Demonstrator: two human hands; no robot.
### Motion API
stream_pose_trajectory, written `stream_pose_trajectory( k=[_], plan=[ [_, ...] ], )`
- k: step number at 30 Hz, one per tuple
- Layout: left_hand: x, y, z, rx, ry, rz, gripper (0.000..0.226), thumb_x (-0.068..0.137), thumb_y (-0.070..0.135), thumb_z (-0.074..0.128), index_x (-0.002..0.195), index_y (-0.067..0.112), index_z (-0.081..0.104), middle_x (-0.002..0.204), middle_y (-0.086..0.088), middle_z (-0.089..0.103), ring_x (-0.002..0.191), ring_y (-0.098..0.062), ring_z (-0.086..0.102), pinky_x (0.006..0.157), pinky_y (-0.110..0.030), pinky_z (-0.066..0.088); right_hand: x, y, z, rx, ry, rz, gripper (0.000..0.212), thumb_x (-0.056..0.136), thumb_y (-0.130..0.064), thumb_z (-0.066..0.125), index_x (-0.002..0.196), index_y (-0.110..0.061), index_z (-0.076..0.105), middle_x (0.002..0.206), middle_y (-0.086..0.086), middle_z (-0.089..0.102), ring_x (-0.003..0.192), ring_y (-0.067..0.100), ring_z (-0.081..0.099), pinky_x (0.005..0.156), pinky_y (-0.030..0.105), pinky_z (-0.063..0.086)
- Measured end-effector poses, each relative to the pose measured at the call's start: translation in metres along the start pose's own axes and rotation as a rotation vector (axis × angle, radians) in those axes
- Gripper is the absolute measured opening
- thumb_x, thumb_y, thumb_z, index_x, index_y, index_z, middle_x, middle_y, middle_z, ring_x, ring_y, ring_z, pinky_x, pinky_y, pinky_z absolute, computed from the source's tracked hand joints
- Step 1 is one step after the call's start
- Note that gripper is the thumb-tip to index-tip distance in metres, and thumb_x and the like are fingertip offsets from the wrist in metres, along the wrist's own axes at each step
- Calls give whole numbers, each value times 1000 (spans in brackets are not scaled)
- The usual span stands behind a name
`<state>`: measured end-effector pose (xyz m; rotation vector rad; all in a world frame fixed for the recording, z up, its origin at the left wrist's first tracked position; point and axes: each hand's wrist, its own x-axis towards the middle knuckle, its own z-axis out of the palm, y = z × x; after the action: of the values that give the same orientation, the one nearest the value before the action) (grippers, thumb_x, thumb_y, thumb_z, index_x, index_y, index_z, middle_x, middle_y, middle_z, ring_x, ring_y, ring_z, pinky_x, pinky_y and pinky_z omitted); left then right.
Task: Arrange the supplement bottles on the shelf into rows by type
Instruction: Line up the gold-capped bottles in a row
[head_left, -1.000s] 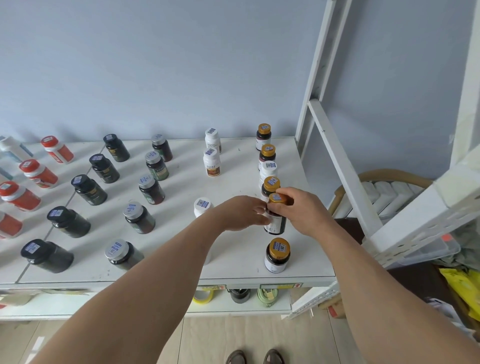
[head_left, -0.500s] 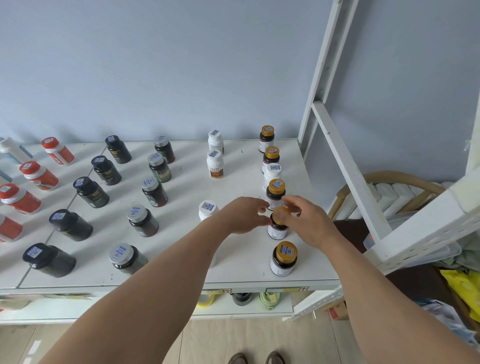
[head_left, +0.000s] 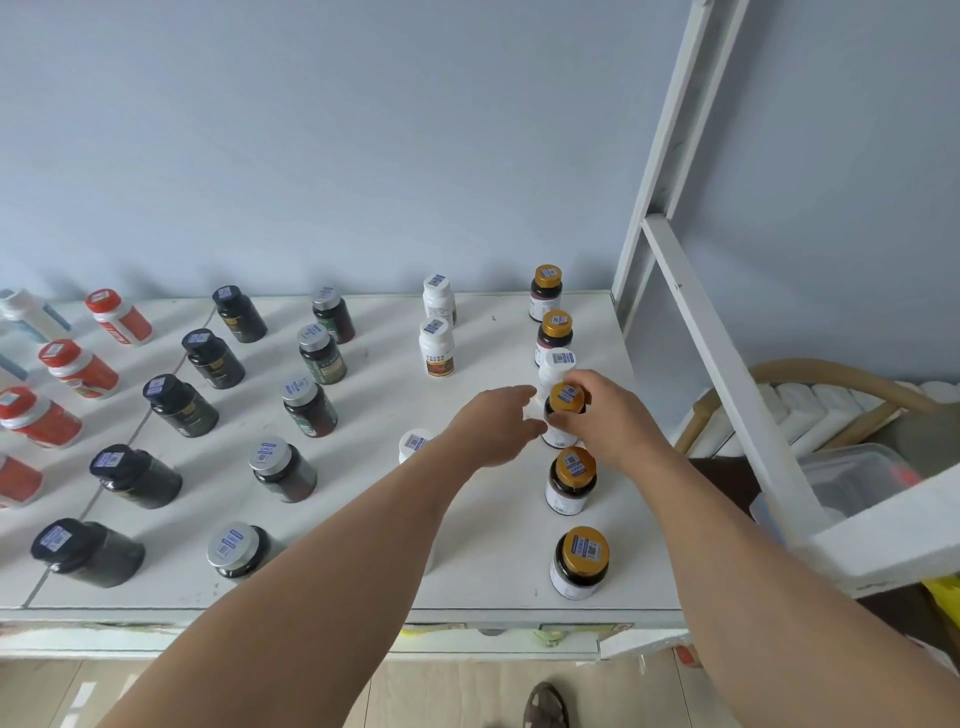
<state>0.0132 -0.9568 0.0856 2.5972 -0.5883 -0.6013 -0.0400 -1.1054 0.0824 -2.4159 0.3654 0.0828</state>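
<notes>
Supplement bottles stand in rows on the white shelf (head_left: 493, 566): red-capped ones (head_left: 78, 369) far left, black ones (head_left: 179, 405), silver-capped dark ones (head_left: 309, 405), white ones (head_left: 436, 345), and gold-capped ones (head_left: 579, 564) along the right edge. My right hand (head_left: 613, 421) grips a gold-capped bottle (head_left: 566, 408) in that right row. A white bottle (head_left: 557, 364) stands just behind it, between gold-capped ones. My left hand (head_left: 493, 426) reaches toward this white bottle with loosely stretched fingers; whether it touches is unclear. My left wrist half hides another white bottle (head_left: 414, 442).
A white slanted frame bar (head_left: 727, 364) and upright post rise at the shelf's right edge. Beyond them are a wicker chair (head_left: 831, 389) and a clear plastic box (head_left: 857, 478). A lower shelf with items sits under the front edge. A foot (head_left: 545, 706) shows on the floor.
My right hand set down the gold-capped bottle it carried, then moved farther back onto the gold-capped bottle behind it. My left hand stretched its fingers toward the white bottle.
</notes>
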Motion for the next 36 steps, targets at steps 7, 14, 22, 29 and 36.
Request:
stream_pose_trajectory(
  k=[7,14,22,29,36],
  plan=[
    [16,0,-1,-40,-110,-15,56,96,31,57,148,23,37,145,2,50,131,-20,48,108,-33,38,11,2,-2,52,12,9,48,84,-34,72,128,-24,54,121,-3,63,104,18,59,88,28,47],
    [20,1,-12,-92,-204,67,46,94,29,61,138,22,52,136,2,58,122,-19,54,104,-33,41,12,-14,-22,14,0,33,45,83,-40,72,122,-20,59,110,-2,64,94,17,58,76,25,44],
    [22,-6,-35,-154,-308,111,43,94,35,60,136,28,54,133,6,61,121,-17,55,108,-39,41,12,-35,-37,-15,29,61,28,81,-49,69,88,-23,63,84,-4,64,76,15,60,56,24,40],
    [21,-11,-39,-194,-362,109,45,95,33,60,139,28,51,137,7,58,125,-16,52,110,-37,38,10,-39,-36,-27,30,81,31,83,-51,67,91,-22,62,85,-4,62,76,15,59,53,22,36],
    [20,-9,-41,-195,-362,121,45,96,33,58,140,27,50,138,5,56,126,-16,51,105,-32,38,10,-39,-36,-14,37,81,30,84,-50,67,95,-22,63,88,-5,62,78,15,59,52,21,36]
  ],
)
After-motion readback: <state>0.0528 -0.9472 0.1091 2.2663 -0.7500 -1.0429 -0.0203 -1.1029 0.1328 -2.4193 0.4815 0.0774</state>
